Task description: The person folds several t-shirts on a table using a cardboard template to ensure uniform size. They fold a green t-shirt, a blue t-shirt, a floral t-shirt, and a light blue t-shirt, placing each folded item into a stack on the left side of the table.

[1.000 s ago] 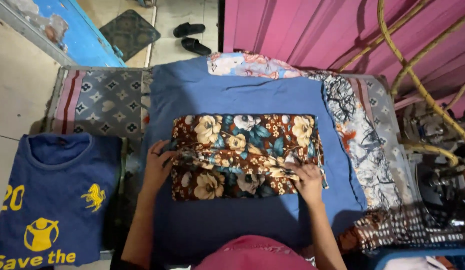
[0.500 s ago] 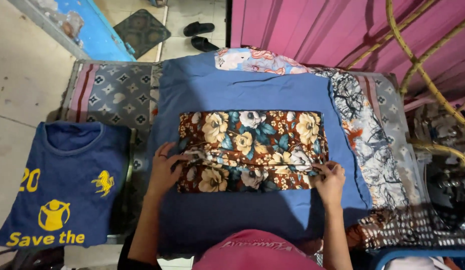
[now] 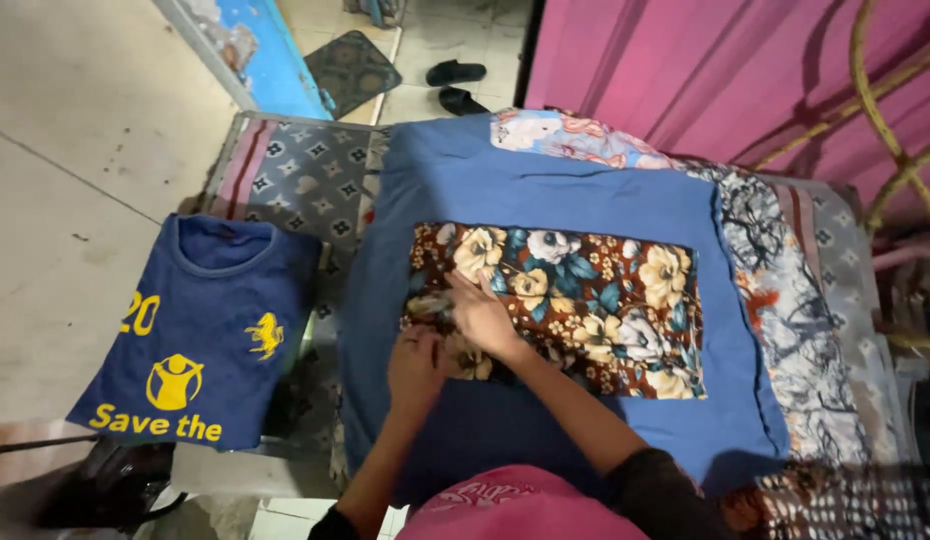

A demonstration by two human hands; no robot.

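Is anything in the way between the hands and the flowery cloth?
Nothing visible is. The right hand lies flat on the left part of the flowery cloth, and the left hand rests at its lower left edge. The cloth lies spread on a blue sheet.

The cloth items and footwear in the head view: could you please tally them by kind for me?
Brown floral folded cloth under both hands: 1
Plain blue cloth spread beneath it: 1
Navy blue T-shirt with yellow print: 1
Grey patterned mat with diamond motifs: 1
Light blue and pink floral cloth: 1
Black slippers on the floor: 2
Total: 7
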